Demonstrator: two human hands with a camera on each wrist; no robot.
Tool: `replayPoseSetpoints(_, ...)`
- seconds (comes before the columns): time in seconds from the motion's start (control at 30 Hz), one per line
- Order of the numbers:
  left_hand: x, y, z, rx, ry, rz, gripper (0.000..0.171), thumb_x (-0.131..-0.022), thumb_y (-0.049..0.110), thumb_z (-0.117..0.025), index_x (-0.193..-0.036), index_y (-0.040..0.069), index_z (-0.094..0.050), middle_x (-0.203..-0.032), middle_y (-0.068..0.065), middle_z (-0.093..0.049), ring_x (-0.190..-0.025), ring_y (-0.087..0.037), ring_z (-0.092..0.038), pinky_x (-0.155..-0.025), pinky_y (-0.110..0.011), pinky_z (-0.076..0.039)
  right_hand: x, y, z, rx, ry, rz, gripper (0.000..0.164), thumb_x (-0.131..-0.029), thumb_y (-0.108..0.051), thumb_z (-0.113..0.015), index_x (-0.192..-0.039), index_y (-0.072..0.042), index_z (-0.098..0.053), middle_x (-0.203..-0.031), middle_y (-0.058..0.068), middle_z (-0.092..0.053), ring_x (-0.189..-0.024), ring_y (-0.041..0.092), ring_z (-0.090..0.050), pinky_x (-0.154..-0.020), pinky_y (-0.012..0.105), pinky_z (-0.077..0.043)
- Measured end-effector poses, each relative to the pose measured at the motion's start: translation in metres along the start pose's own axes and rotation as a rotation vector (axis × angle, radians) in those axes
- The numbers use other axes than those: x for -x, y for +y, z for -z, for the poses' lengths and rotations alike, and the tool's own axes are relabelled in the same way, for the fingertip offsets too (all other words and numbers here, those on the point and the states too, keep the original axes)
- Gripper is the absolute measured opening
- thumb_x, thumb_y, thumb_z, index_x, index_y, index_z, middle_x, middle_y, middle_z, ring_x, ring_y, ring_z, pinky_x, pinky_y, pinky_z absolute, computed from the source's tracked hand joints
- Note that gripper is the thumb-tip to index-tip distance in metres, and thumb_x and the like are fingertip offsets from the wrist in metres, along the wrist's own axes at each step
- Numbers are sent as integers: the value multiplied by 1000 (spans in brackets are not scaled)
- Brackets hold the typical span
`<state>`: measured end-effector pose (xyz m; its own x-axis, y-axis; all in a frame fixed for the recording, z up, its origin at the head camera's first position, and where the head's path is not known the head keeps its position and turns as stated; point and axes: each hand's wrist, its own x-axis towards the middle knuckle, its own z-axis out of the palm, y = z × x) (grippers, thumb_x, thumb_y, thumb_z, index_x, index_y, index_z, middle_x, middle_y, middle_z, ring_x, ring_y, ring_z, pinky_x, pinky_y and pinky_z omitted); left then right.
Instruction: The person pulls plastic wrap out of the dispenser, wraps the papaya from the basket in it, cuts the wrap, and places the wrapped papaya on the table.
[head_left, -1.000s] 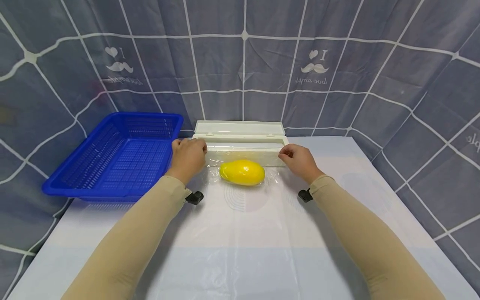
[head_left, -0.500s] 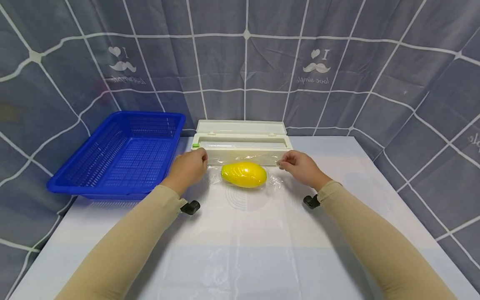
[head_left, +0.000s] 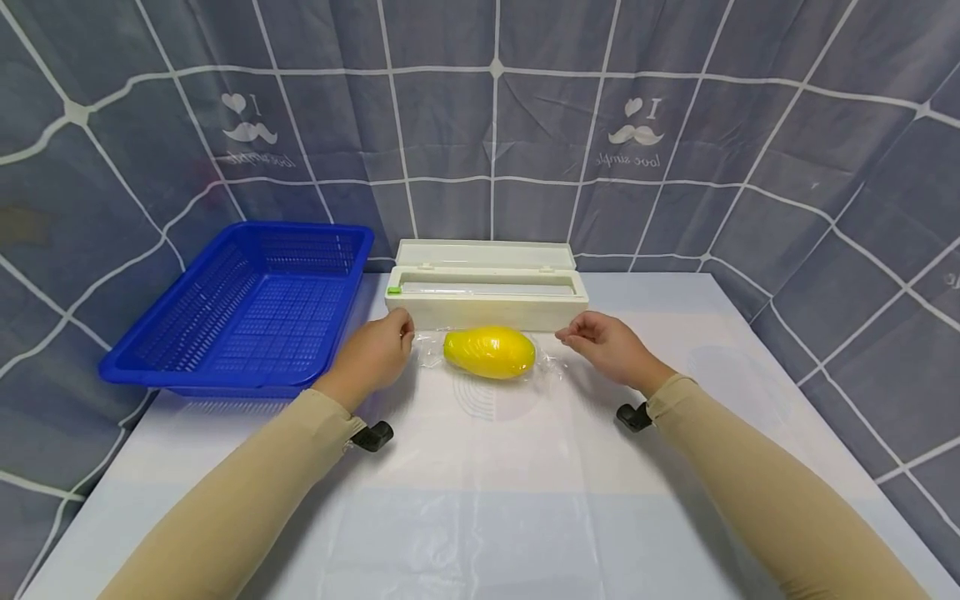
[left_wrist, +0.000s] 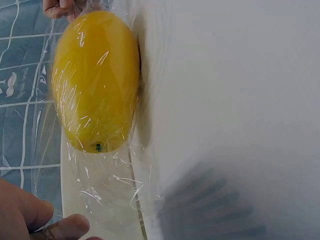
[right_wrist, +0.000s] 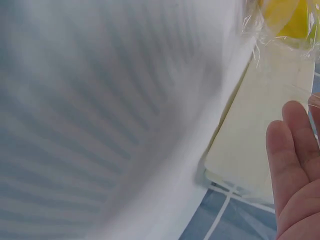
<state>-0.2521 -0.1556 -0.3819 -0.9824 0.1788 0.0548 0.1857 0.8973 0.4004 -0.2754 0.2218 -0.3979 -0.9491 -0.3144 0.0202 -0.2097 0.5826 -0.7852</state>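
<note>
A yellow papaya lies on its side in front of the white cling film box, wrapped in clear cling film that spreads past both of its ends. My left hand is to the left of the fruit and pinches the film's edge between thumb and finger. On the other side, my right hand pinches the opposite corner of the film, its other fingers loosely extended in the right wrist view. Behind the fruit, the cling film box stands with its lid raised, a roll and a green slider inside.
A blue plastic basket sits at the left of the white-covered table. Grey curtains with white grid lines hang close behind the box and along both sides.
Both hands have drawn back from the box toward the person, keeping the film pinched. The film has come away from the box's front, and its green slider now shows at the left.
</note>
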Motion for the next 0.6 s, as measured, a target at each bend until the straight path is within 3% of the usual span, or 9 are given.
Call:
replayPoseSetpoints(0.1, 1, 3, -3, -3, 17, -53, 32, -102, 18, -58, -132, 7, -57, -128, -16, -70, -115, -36, -67, -100, -53, -52, 2, 1, 0, 33, -5, 4, 12, -105, -11, -62, -112, -2, -66, -131, 17, -74, -125, 33, -69, -100, 40, -59)
replayPoseSetpoints(0.17, 2, 8, -5, -22, 9, -125, 51, -98, 19, -66, -145, 7, -53, -149, -16, -61, -136, -38, -58, -116, -58, -42, 3, 2, 2, 48, -21, 11, 18, -105, -11, -63, -119, -1, -68, -131, 16, -74, -125, 33, -69, -102, 42, -59)
replayPoseSetpoints(0.23, 0, 14, -8, -55, -2, -217, 60, -95, 21, -74, -150, 7, -52, -154, -13, -57, -145, -36, -51, -122, -59, -35, 4, 2, 3, 58, -46, 27, 24, -104, -11, -63, -126, -1, -68, -132, 18, -73, -125, 34, -68, -105, 46, -57)
replayPoseSetpoints(0.37, -4, 22, -14, -67, -18, -302, 54, -95, 24, -79, -144, 11, -60, -148, -7, -63, -141, -31, -57, -123, -54, -35, 7, 2, 7, 98, -88, 53, 31, -103, -10, -65, -132, -2, -69, -131, 18, -73, -122, 35, -69, -105, 50, -56)
replayPoseSetpoints(0.47, -8, 23, -19, -58, 10, -299, 35, -98, 23, -77, -131, 13, -69, -134, -3, -73, -127, -28, -67, -121, -51, -38, 8, 1, 10, 148, -106, 55, 31, -102, -12, -66, -133, -5, -71, -127, 16, -75, -114, 31, -70, -101, 48, -57)
replayPoseSetpoints(0.6, -10, 19, -23, -82, 72, -312, 13, -100, 22, -73, -111, 15, -75, -113, 0, -80, -107, -27, -74, -115, -50, -44, 9, 1, 13, 165, -116, 70, 27, -101, -11, -67, -127, -6, -75, -128, 14, -76, -117, 31, -71, -102, 48, -57)
